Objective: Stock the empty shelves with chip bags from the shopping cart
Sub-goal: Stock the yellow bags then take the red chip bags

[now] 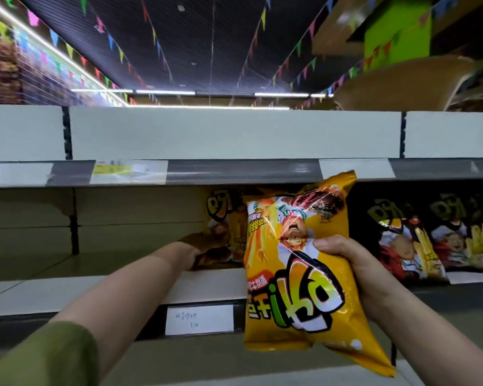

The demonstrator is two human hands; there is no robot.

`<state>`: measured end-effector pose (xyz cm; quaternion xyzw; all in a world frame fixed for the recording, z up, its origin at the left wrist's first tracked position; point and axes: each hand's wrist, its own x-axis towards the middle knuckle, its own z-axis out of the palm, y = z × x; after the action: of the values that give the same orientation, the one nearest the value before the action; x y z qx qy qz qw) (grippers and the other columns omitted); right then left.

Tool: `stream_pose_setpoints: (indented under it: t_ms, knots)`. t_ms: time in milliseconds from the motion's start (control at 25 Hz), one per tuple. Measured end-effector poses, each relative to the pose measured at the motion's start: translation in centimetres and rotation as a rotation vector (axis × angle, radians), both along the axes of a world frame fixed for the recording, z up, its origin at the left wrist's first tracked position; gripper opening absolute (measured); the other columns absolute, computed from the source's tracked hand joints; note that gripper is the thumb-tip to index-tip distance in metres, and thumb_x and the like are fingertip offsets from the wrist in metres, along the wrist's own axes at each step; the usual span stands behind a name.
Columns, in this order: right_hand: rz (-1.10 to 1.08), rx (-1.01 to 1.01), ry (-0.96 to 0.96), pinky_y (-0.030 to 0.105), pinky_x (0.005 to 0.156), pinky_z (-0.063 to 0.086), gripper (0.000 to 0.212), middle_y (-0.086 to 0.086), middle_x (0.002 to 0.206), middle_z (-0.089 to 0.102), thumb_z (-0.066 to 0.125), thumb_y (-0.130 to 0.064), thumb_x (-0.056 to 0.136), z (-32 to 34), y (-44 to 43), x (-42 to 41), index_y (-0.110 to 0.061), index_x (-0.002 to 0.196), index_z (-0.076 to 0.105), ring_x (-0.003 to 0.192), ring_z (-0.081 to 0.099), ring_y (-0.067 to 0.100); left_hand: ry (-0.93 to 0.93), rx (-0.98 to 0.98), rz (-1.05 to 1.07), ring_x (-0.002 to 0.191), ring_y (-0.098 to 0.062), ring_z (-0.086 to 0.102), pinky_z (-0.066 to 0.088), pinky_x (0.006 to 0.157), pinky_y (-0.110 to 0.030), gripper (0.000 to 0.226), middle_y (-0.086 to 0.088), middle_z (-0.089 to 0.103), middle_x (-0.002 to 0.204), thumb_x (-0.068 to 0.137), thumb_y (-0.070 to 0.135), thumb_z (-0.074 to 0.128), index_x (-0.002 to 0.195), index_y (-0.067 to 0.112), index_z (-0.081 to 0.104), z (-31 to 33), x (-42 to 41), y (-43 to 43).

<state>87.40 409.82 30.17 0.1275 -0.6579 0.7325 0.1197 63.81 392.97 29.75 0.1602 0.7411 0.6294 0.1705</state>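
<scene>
My right hand (348, 263) grips an orange chip bag (296, 263) upside down in front of the middle shelf (206, 282). Deeper inside that shelf, my left hand (198, 249) holds the lower edge of a second orange chip bag (223, 227) that stands upright on the shelf board; the held bag hides part of it. Two black chip bags (426, 235) stand upright on the same shelf to the right. The shopping cart is out of view.
The shelf space left of the orange bag holds nothing. An upper shelf (234, 171) with price labels runs across above, with a bare back panel behind it. A handwritten price tag (200, 320) sits on the middle shelf's front rail. Bunting hangs from the ceiling.
</scene>
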Motion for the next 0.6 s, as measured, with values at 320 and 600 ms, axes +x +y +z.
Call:
stream_pose_setpoints:
  t_ms: [320, 600]
  knots:
    - [0.123, -0.04, -0.107, 0.036, 0.069, 0.056, 0.033, 0.015, 0.089, 0.072, 0.078, -0.028, 0.051, 0.6, 0.0, -0.2, -0.015, 0.082, 0.077, 0.075, 0.07, 0.028, 0.235, 0.066, 0.303, 0.088, -0.024, 0.063, 0.056, 0.071, -0.026, 0.048, -0.02, 0.061, 0.117, 0.075, 0.015, 0.072, 0.118, 0.0, 0.054, 0.4, 3.5, -1.2]
    - [0.244, 0.047, -0.24, 0.026, 0.055, 0.057, 0.023, 0.008, 0.07, 0.072, 0.056, -0.025, 0.069, 1.9, -1.5, -1.0, -0.013, 0.066, 0.075, 0.059, 0.069, 0.02, 0.26, 0.1, -0.129, 0.073, -0.011, 0.069, 0.054, 0.062, -0.026, 0.049, 0.001, 0.071, 0.084, 0.081, 0.057, 0.053, 0.11, 0.018, 0.06, 2.6, 14.5, -4.0]
